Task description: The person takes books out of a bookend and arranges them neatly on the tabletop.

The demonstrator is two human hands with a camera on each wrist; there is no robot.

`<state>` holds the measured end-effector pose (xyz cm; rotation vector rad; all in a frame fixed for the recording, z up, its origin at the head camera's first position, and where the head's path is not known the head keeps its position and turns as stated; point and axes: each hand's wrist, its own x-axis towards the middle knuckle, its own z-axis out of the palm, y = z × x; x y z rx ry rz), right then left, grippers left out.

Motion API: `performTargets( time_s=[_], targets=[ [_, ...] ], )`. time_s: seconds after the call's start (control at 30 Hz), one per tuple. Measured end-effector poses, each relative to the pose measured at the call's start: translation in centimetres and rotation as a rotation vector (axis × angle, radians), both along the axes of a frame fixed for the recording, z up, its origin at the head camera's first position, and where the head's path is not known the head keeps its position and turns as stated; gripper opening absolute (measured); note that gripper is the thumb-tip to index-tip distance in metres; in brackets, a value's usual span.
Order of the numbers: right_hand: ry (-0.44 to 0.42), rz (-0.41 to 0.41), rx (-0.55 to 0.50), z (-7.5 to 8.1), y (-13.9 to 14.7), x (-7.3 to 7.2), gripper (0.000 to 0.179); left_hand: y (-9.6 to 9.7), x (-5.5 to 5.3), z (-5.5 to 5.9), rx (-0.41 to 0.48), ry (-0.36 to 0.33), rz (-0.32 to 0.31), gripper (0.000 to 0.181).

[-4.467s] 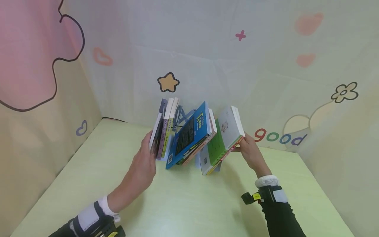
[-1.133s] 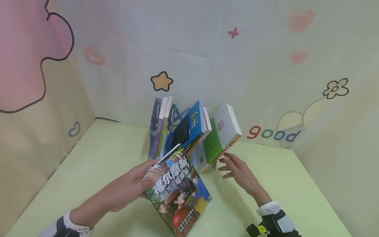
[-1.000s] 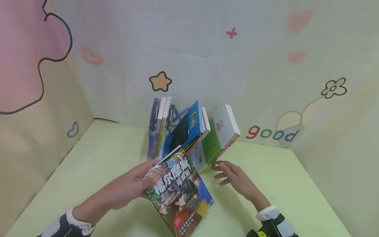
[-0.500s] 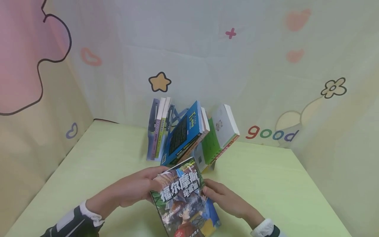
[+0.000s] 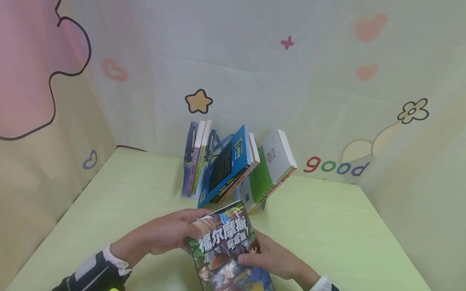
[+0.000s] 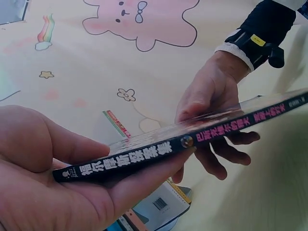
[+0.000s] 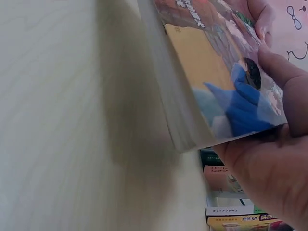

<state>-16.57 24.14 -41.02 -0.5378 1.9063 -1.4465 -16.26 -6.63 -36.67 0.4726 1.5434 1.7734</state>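
Note:
A paperback book (image 5: 225,250) with a colourful cartoon cover and large white lettering is held above the table, cover up. My left hand (image 5: 169,232) grips its left edge, thumb on the cover. On the opposite edge, my right hand (image 5: 276,256) holds it with the thumb across the cover. The left wrist view shows the dark spine (image 6: 187,142) between the left thumb and fingers, with the right hand's fingers (image 6: 211,159) reaching under the book. In the right wrist view the page edges (image 7: 178,106) face the table.
Behind the hands stands a blue-grey bookend rack (image 5: 189,141) with several books. Two slim upright books (image 5: 199,161) are at its left. A blue book (image 5: 227,165) leans in the middle, and a white and green book (image 5: 273,165) tilts at the right. A printed cloth wall (image 5: 247,81) rises behind.
The left hand took the cartoon-covered book from the rack's left end and brought it forward. The right hand left the rack's right side, moved toward the book and now holds it too.

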Motion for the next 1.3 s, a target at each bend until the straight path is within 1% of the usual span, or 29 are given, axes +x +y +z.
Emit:
performTargets(
  time_s=[0.13,0.27,0.43,0.53,0.6,0.67,0.77,0.9,1.0,1.07,1.23,1.3],
  targets=[
    [-0.028,-0.006,0.003,-0.5,-0.3,0.3,0.070,-0.2,-0.1,-0.2,0.008,-0.020,-0.019,0.064],
    [-0.084,-0.021,-0.004,-0.8,-0.5,0.4,0.066,-0.4,-0.2,-0.4,0.006,-0.046,-0.015,0.066],
    [-0.075,-0.048,-0.008,-0.9,-0.8,0.6,0.063,-0.6,-0.3,-0.8,0.009,-0.076,-0.006,0.065],
    [-0.062,-0.047,-0.022,-0.9,-0.9,0.9,0.058,-0.8,-0.2,-1.1,0.022,-0.092,-0.018,0.064],
    [-0.044,-0.040,-0.027,-0.8,-0.9,1.1,0.055,-0.9,-0.2,-1.3,0.027,-0.093,-0.037,0.062],
    [-0.023,-0.036,-0.022,-0.6,-0.9,1.4,0.054,-1.1,-0.1,-1.5,0.032,-0.083,-0.056,0.060],
    [0.020,-0.039,0.013,-0.2,-0.9,1.7,0.053,-1.3,-0.1,-1.9,0.025,-0.055,-0.071,0.058],
    [0.046,-0.030,0.023,0.4,-0.8,2.1,0.051,-1.6,0.0,-2.1,-0.020,-0.012,-0.060,0.054],
    [0.045,-0.025,0.000,0.7,-0.6,2.4,0.050,-1.8,0.0,-2.2,-0.058,0.018,-0.034,0.048],
    [0.039,-0.019,-0.024,0.9,-0.5,2.5,0.051,-2.0,0.1,-2.2,-0.079,0.042,-0.001,0.048],
    [0.000,-0.001,-0.107,1.3,0.1,2.7,0.051,-2.7,0.1,-2.0,-0.130,0.111,0.070,0.055],
    [-0.025,-0.016,-0.124,1.5,0.4,2.8,0.052,-3.0,0.1,-1.8,-0.164,0.132,0.089,0.056]
  ],
)
